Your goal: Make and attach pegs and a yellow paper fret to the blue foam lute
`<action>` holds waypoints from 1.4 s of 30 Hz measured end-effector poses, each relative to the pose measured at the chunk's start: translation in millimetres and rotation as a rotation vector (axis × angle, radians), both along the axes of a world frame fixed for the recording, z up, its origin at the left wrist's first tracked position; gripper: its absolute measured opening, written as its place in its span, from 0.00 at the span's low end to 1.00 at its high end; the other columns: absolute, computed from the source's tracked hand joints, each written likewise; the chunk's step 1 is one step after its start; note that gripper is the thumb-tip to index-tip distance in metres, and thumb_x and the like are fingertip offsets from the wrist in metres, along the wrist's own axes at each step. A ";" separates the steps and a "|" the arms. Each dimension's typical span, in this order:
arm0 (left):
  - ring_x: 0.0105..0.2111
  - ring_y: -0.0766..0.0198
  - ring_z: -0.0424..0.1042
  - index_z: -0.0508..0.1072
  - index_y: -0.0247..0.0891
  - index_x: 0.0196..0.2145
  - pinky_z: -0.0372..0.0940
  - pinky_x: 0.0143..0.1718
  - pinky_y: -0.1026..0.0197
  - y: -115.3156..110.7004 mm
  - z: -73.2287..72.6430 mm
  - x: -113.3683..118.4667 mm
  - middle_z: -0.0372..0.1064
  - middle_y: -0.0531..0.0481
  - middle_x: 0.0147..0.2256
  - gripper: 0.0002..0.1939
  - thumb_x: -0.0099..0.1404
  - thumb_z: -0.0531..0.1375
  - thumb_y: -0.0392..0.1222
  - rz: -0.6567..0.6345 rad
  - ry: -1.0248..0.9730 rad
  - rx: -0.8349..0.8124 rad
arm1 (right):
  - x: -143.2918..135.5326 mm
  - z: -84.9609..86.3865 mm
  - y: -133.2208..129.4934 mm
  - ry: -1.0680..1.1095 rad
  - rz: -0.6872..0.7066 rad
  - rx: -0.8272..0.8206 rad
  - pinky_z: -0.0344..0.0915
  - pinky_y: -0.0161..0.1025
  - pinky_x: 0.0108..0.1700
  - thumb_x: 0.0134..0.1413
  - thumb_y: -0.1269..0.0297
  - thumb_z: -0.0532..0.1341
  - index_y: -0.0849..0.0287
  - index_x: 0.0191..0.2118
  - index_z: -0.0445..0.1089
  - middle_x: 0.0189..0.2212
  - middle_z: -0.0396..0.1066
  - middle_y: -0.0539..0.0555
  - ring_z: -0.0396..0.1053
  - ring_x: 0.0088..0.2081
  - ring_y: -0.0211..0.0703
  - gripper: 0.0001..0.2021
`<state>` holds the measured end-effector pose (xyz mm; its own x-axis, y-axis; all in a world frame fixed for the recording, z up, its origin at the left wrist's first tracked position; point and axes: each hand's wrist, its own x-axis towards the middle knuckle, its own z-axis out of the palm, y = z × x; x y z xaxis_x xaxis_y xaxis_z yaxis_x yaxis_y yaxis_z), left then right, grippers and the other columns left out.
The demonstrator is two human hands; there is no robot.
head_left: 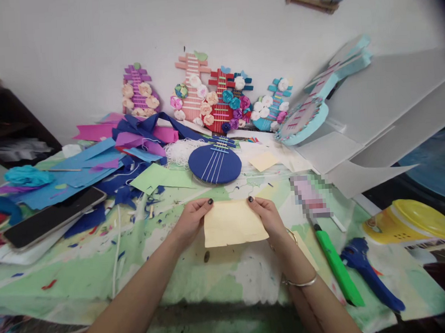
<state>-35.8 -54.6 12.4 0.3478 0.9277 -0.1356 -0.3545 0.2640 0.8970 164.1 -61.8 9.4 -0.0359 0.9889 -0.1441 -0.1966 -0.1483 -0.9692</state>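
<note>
A cream-yellow sheet of paper (234, 223) is stretched between my two hands above the table's front part. My left hand (191, 219) pinches its upper left corner, thumb on top. At the upper right corner, my right hand (266, 215) grips the same sheet with the thumb in front. Beyond the paper lies a dark blue round instrument-shaped piece (215, 163) with white strings. More cream paper (263, 161) rests behind to the right, and another piece (305, 249) is partly hidden by my right forearm.
Left: a phone (55, 217), blue paper scraps (75, 168) and a white cord (117, 253). Right: a green-handled tool (338, 267), a blue glue gun (372, 273) and a yellow tub (403, 221). Flower-decorated paper instruments (222, 103) stand along the wall.
</note>
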 end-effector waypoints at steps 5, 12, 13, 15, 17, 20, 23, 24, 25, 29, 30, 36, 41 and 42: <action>0.26 0.63 0.71 0.72 0.33 0.31 0.63 0.27 0.63 2.6 -3.3 -1.3 0.72 0.48 0.27 0.11 0.52 0.64 0.42 -0.006 0.010 -0.091 | -0.8 -1.7 -1.1 0.019 0.072 0.020 0.55 0.31 0.21 0.43 0.53 0.64 0.63 0.24 0.70 0.18 0.66 0.49 0.60 0.18 0.33 0.15; 0.23 0.65 0.70 0.72 0.32 0.26 0.64 0.26 0.63 4.1 -5.6 -3.4 0.71 0.50 0.24 0.09 0.48 0.66 0.39 0.020 -0.077 -0.170 | -8.8 -4.7 -2.1 0.133 0.138 -0.028 0.61 0.34 0.26 0.44 0.54 0.63 0.63 0.26 0.71 0.20 0.69 0.51 0.65 0.22 0.37 0.15; 0.23 0.65 0.70 0.72 0.32 0.26 0.64 0.26 0.63 4.6 -6.0 -4.4 0.71 0.50 0.23 0.09 0.47 0.66 0.39 0.037 -0.077 -0.179 | -9.0 -6.6 -0.7 0.121 0.145 -0.027 0.61 0.35 0.27 0.45 0.53 0.63 0.63 0.26 0.70 0.20 0.69 0.52 0.65 0.22 0.38 0.15; 0.22 0.64 0.70 0.72 0.32 0.25 0.64 0.25 0.63 6.2 -7.2 -6.3 0.71 0.50 0.22 0.09 0.47 0.66 0.40 0.083 -0.038 -0.170 | -7.4 -10.6 3.2 0.024 0.129 0.012 0.61 0.36 0.28 0.47 0.51 0.60 0.63 0.27 0.70 0.21 0.69 0.52 0.65 0.23 0.38 0.16; 0.21 0.64 0.69 0.71 0.32 0.25 0.62 0.23 0.63 8.3 -9.3 -7.5 0.70 0.50 0.21 0.10 0.46 0.66 0.41 0.143 0.030 -0.138 | -4.0 -11.9 6.1 -0.155 0.042 0.122 0.61 0.37 0.29 0.49 0.51 0.58 0.62 0.31 0.69 0.25 0.70 0.54 0.65 0.25 0.39 0.16; 0.21 0.65 0.69 0.71 0.32 0.24 0.60 0.21 0.65 11.6 -14.2 -8.0 0.69 0.50 0.21 0.11 0.46 0.66 0.43 0.229 0.140 -0.067 | -0.8 -4.5 1.7 -0.531 -0.076 0.426 0.62 0.41 0.37 0.48 0.54 0.59 0.58 0.44 0.65 0.43 0.67 0.59 0.65 0.40 0.45 0.19; 0.20 0.66 0.67 0.71 0.32 0.24 0.58 0.20 0.67 14.2 -20.1 -8.2 0.69 0.50 0.20 0.12 0.47 0.65 0.44 0.280 0.217 0.010 | -5.4 5.6 -13.3 -0.943 0.046 0.757 0.55 0.48 0.48 0.42 0.58 0.65 0.55 0.48 0.63 0.52 0.59 0.59 0.55 0.52 0.52 0.24; 0.20 0.67 0.67 0.71 0.32 0.24 0.58 0.20 0.67 15.0 -21.9 -8.4 0.68 0.50 0.21 0.12 0.47 0.64 0.44 0.285 0.237 0.028 | -8.4 6.8 -18.5 -1.054 0.109 0.831 0.53 0.49 0.49 0.41 0.61 0.65 0.55 0.46 0.65 0.50 0.61 0.59 0.55 0.52 0.53 0.22; 0.20 0.67 0.67 0.71 0.32 0.24 0.58 0.20 0.67 15.7 -23.5 -8.7 0.69 0.50 0.21 0.12 0.48 0.64 0.44 0.286 0.260 0.042 | -11.4 6.4 -22.8 -1.145 0.154 0.880 0.52 0.48 0.49 0.43 0.65 0.64 0.56 0.43 0.66 0.47 0.63 0.58 0.56 0.50 0.53 0.18; 0.21 0.66 0.67 0.72 0.31 0.25 0.58 0.20 0.67 17.6 -27.9 -9.9 0.69 0.47 0.22 0.12 0.49 0.63 0.45 0.276 0.354 0.063 | -17.2 -5.3 -26.9 -1.264 0.166 0.992 0.55 0.41 0.42 0.52 0.77 0.54 0.60 0.37 0.68 0.33 0.69 0.56 0.63 0.38 0.42 0.10; 0.21 0.65 0.67 0.72 0.31 0.26 0.58 0.20 0.66 17.8 -28.7 -9.9 0.70 0.47 0.23 0.13 0.50 0.62 0.46 0.280 0.370 0.064 | -16.5 -8.7 -25.3 -1.258 0.153 1.016 0.55 0.39 0.40 0.54 0.76 0.53 0.60 0.36 0.69 0.31 0.69 0.55 0.63 0.36 0.41 0.09; 0.24 0.62 0.69 0.72 0.31 0.28 0.60 0.22 0.63 19.0 -29.4 -8.7 0.70 0.45 0.25 0.13 0.52 0.59 0.46 0.277 0.556 0.169 | -11.9 -21.2 -16.9 -1.298 0.221 1.085 0.54 0.37 0.35 0.56 0.73 0.55 0.58 0.27 0.71 0.22 0.67 0.51 0.61 0.30 0.38 0.10; 0.43 0.57 0.65 0.70 0.36 0.39 0.59 0.44 0.55 7.3 -18.0 -7.2 0.69 0.44 0.40 0.13 0.56 0.58 0.42 0.391 0.904 0.812 | -16.2 -28.5 -16.0 -1.312 0.224 0.979 0.55 0.36 0.34 0.52 0.73 0.58 0.60 0.24 0.71 0.22 0.67 0.52 0.61 0.30 0.39 0.09; 0.43 0.57 0.64 0.71 0.37 0.37 0.57 0.46 0.54 2.3 -16.4 -6.4 0.69 0.45 0.39 0.11 0.56 0.59 0.43 0.307 0.956 0.936 | -16.9 -29.1 -15.9 -1.291 0.213 0.951 0.56 0.36 0.34 0.52 0.72 0.58 0.60 0.24 0.71 0.23 0.67 0.53 0.62 0.30 0.39 0.08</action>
<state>-42.2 -52.2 -4.0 0.2394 0.8268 0.5090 0.5633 -0.5453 0.6208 147.2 -77.6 -19.7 -0.5239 0.7265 0.4447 0.7246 0.6546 -0.2157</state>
